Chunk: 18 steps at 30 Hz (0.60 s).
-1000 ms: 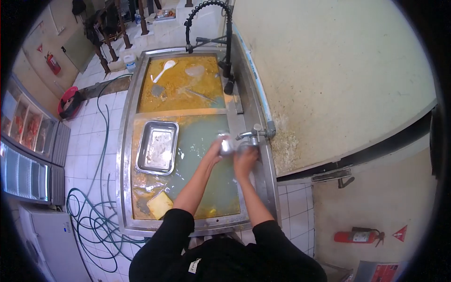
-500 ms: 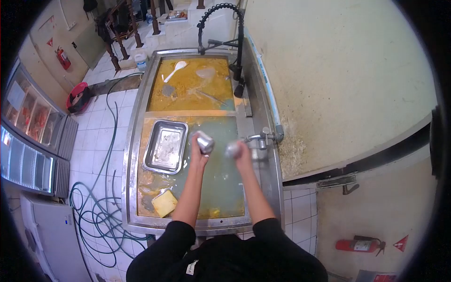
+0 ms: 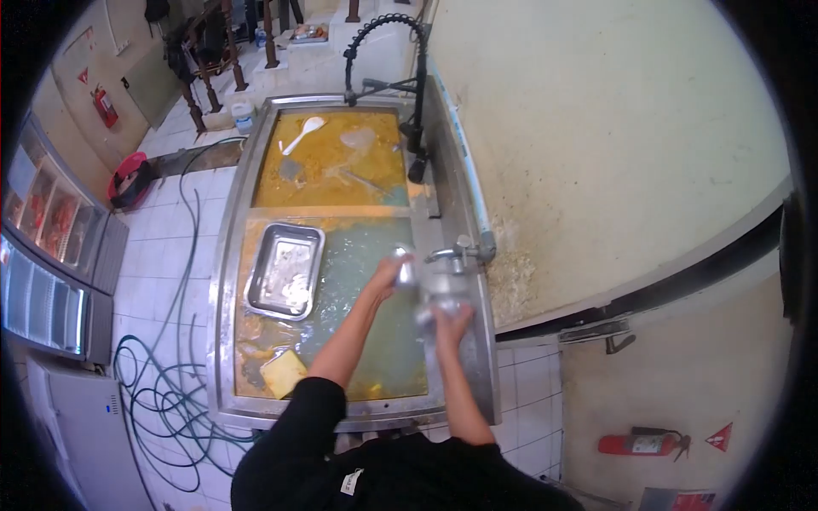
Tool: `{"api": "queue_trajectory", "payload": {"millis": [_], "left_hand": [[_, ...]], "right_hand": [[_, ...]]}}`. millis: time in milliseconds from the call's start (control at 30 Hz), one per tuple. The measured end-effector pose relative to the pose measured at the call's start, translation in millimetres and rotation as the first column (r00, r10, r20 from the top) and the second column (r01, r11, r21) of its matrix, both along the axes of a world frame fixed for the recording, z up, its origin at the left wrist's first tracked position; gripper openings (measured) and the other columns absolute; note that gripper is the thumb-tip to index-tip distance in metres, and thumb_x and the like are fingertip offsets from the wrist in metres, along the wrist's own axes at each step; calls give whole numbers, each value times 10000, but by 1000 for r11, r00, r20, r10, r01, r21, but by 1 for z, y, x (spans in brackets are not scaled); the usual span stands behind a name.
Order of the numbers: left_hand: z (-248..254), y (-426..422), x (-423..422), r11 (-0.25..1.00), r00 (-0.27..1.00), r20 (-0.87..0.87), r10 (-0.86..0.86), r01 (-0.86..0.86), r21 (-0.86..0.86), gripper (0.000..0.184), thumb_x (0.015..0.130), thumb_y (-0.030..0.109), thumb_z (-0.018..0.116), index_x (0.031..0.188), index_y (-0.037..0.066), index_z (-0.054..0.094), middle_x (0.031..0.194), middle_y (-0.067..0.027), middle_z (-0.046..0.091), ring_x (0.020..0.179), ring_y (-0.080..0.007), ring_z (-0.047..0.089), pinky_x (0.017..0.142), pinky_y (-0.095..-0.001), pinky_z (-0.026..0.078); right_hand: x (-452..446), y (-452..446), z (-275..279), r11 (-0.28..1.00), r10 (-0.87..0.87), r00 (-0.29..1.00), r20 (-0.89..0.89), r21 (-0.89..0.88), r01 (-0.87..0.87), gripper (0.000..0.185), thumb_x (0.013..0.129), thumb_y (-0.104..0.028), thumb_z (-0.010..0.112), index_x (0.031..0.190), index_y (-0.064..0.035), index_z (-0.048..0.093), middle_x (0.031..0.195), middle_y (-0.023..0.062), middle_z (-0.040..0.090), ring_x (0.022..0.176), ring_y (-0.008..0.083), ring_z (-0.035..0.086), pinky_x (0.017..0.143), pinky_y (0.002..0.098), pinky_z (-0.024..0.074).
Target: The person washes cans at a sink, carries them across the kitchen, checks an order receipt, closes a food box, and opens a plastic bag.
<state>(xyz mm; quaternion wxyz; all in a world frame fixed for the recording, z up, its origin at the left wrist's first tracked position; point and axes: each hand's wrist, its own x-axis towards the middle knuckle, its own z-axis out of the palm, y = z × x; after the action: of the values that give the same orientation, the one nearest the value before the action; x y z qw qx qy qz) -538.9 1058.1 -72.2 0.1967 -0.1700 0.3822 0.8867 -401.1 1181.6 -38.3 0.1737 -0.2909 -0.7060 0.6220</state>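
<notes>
Over the right side of the near sink basin [image 3: 366, 358], my left hand [image 3: 388, 279] is closed around a shiny metal cup [image 3: 406, 272]. My right hand [image 3: 456, 324] grips another metal cup [image 3: 436, 310], smeared by motion, above the steel ledge on the right. Between the hands and the tap [image 3: 456, 254], more shiny metal shows, too blurred to name. Cloudy water fills the basin. A rectangular steel tray [image 3: 285, 271] sits in its left part, and a yellow sponge-like block [image 3: 283, 373] lies at the near left corner.
The far basin [image 3: 328, 209] holds murky orange water with a white ladle-like spoon [image 3: 304, 133] in it. A black spring-neck faucet [image 3: 417, 94] stands on the right rim beside the wall. A green hose [image 3: 162, 383] lies coiled on the tiled floor to the left.
Both hands have moved right, toward the ledge below the tap, each with its metal cup. The right hand is also lower in view. Ripples show on the water, and the view has shifted slightly.
</notes>
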Motion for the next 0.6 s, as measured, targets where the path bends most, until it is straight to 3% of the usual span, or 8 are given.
{"api": "queue_trajectory", "payload": {"millis": [67,200,267,333,367,467,533,600], "left_hand": [[-1,16,0,953,949,-127,-287,270,-137,332,784,332,612,966,60,550,752,-33,565,612,-172,565,586,-314,487],[-11,21,3,921,918,-213,-335,271,-279,300,769,279,630,966,69,547,787,-26,575,678,-141,574,608,-300,485],[-23,20,7,943,951,-153,-267,226,-243,266,759,271,641,930,76,582,702,8,553,609,-115,541,530,-263,440],[-30,15,-13,995,993,-100,-65,72,75,254,759,280,647,893,77,574,687,1,541,613,-118,546,527,-267,443],[26,14,9,937,954,-144,-261,215,-276,243,772,277,639,872,68,566,677,-10,542,598,-126,553,509,-267,441],[-25,18,-11,998,1000,1,15,-15,64,221,826,271,565,924,76,533,760,-41,559,634,-142,561,565,-307,476],[-25,25,-15,965,959,-182,-219,185,-187,213,828,257,562,920,67,535,742,-47,556,612,-154,560,560,-304,474],[-30,28,-7,987,989,-46,139,-142,-71,289,775,303,648,855,40,558,704,-46,562,583,-151,563,506,-318,457]], "right_hand": [[19,18,-1,984,-21,995,-94,174,37,646,657,-171,745,1155,-15,363,1037,119,469,886,193,486,744,301,436],[72,29,2,976,-10,1000,-11,219,12,670,629,-178,776,1142,-29,373,1032,128,468,922,212,475,789,323,420],[88,22,17,977,0,1000,4,213,-1,679,621,-198,785,1136,-31,377,1036,143,475,928,230,478,797,341,416],[84,19,29,985,23,999,-22,173,-19,672,622,-163,787,1138,-29,379,1044,107,448,940,213,458,824,314,400],[83,22,27,983,24,1000,-20,182,-20,672,622,-163,787,1138,-29,379,1044,107,448,940,213,458,824,314,400],[102,7,16,990,41,997,-66,138,-32,681,618,-173,792,1141,-29,380,1069,108,435,977,218,438,846,318,385],[83,9,26,976,96,992,-83,203,-77,674,625,-163,784,1147,-31,379,1091,108,422,1004,220,420,866,313,371],[89,3,36,988,95,993,-64,130,-86,669,625,-153,779,1147,-32,379,1076,104,421,989,220,425,869,316,367]]}}
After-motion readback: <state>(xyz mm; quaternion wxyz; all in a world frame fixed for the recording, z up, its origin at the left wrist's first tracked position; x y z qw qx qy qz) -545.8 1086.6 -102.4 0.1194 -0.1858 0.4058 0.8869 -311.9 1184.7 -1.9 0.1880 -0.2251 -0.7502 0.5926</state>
